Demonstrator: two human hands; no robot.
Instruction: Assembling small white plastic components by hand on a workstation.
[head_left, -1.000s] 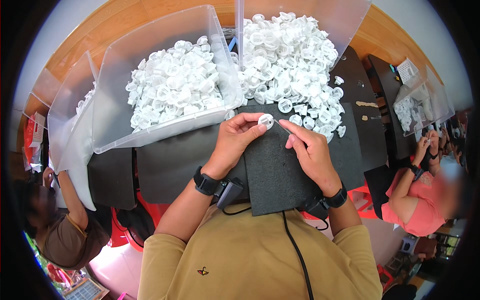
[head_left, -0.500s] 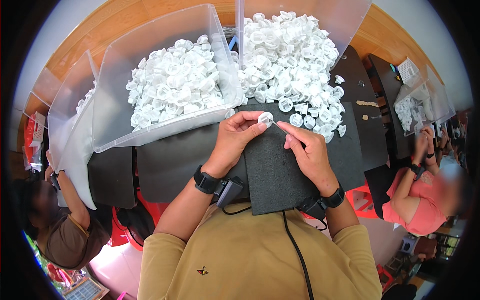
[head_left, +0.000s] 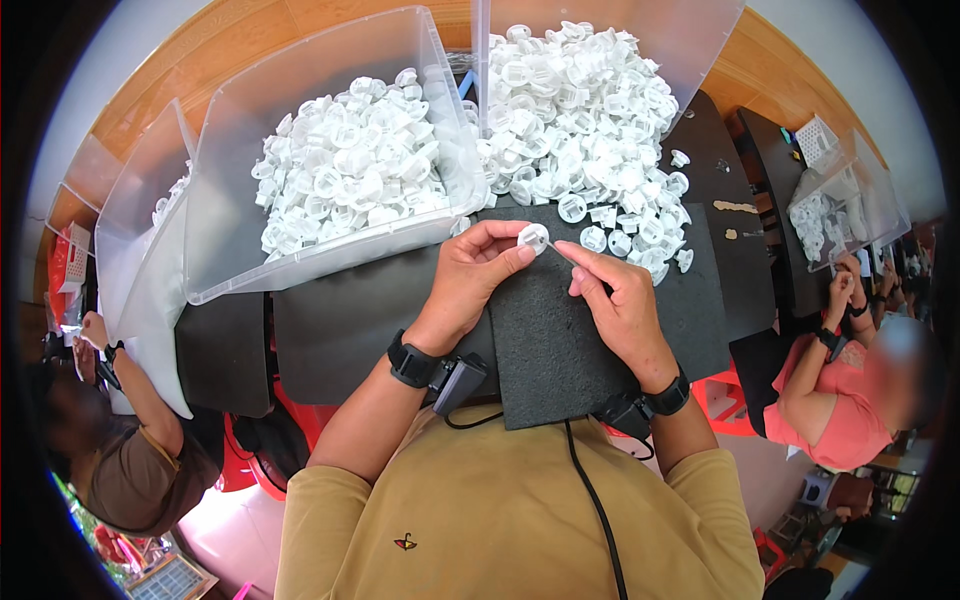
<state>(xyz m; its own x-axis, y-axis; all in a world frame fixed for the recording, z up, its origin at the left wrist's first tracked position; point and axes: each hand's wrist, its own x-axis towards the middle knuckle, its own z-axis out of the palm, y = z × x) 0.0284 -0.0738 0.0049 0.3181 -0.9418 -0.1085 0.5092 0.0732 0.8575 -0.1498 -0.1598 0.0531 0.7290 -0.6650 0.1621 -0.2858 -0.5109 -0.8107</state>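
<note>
Between the thumb and forefinger of my left hand (head_left: 474, 272) is a small round white plastic part (head_left: 533, 236) with a cut-out in its face. My right hand (head_left: 617, 302) is closed just to its right, pinching a thin tool whose narrow tip (head_left: 551, 245) points at the part's edge; most of the tool is hidden by my fingers. Whether the tip touches the part I cannot tell. Both hands hover over a dark foam mat (head_left: 545, 350). Beyond them lies a loose heap of similar white parts (head_left: 585, 130), spilling out of a tipped clear bin.
A clear plastic bin (head_left: 330, 250) full of white parts stands at the left on the dark table (head_left: 340, 330). Co-workers sit on both sides, one in brown (head_left: 140, 470), one in pink (head_left: 815, 410). A black cable (head_left: 590, 470) runs down my front.
My hands, the white part and the tool stay almost where they were. The co-worker at the left has raised a hand; the one at the right has moved both hands slightly.
</note>
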